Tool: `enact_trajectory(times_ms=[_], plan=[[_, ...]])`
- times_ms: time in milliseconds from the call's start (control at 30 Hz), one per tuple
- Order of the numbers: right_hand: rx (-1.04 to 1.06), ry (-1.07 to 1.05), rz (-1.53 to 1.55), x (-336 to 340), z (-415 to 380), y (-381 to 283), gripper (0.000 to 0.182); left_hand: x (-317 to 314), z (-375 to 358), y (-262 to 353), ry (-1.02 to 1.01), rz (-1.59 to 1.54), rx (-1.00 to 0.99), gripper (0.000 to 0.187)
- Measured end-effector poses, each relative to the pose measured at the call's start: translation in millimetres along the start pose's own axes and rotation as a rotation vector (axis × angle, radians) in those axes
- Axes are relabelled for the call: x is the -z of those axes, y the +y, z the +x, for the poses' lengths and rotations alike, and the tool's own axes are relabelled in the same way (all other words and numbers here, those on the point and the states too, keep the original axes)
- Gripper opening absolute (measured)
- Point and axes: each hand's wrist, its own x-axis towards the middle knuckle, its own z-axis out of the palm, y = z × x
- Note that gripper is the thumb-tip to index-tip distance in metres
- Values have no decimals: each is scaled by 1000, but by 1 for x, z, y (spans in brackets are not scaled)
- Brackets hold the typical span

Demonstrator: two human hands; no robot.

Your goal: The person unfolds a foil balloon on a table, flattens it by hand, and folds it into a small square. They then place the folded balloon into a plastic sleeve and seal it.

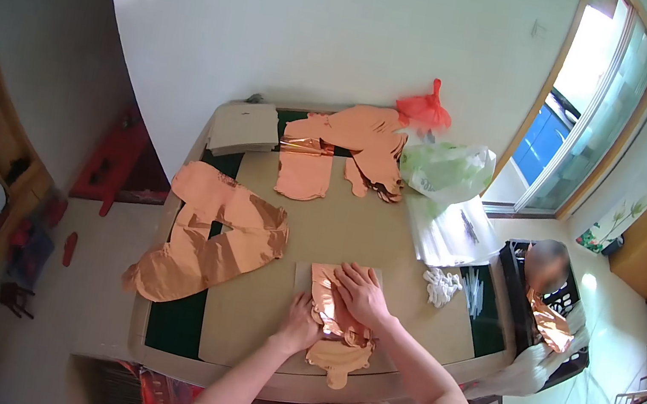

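Note:
A small stack of shiny rose-gold foil pieces (336,336) lies at the near edge of the table (352,233), partly on a grey card. My right hand (361,290) presses flat on top of the stack, fingers spread. At the stack's left edge, my left hand (300,324) pinches the foil. One foil piece (338,362) hangs over the table's front edge.
A big heap of foil shapes (212,236) lies at the left, more foil (348,153) at the far end beside a grey box (244,128). Green (443,169), clear and red bags (423,111) sit at the right. Another person (545,280) sits beyond the right edge.

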Motion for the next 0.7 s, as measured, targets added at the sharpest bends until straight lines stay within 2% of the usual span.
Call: enact_trajectory(times_ms=[67, 167, 300, 400, 500, 533, 700], plan=[[15, 11, -5, 1, 2, 1, 42, 1, 1, -6, -84, -14, 95, 59], [23, 8, 11, 5, 1, -1, 41, 11, -5, -25, 89, 139, 135, 55], [22, 7, 1, 6, 1, -3, 41, 38, 12, -31, -159, 111, 325, 51], [22, 16, -4, 5, 3, -2, 41, 49, 46, -15, -40, -41, 317, 51], [9, -11, 2, 7, 1, -3, 42, 6, 53, -13, 104, 131, 123, 54], [12, -19, 4, 6, 1, -2, 43, 1, 49, -12, 32, 156, 149, 55], [24, -37, -7, 7, -5, -5, 44, -10, 32, -14, -2, 217, 159, 56]])
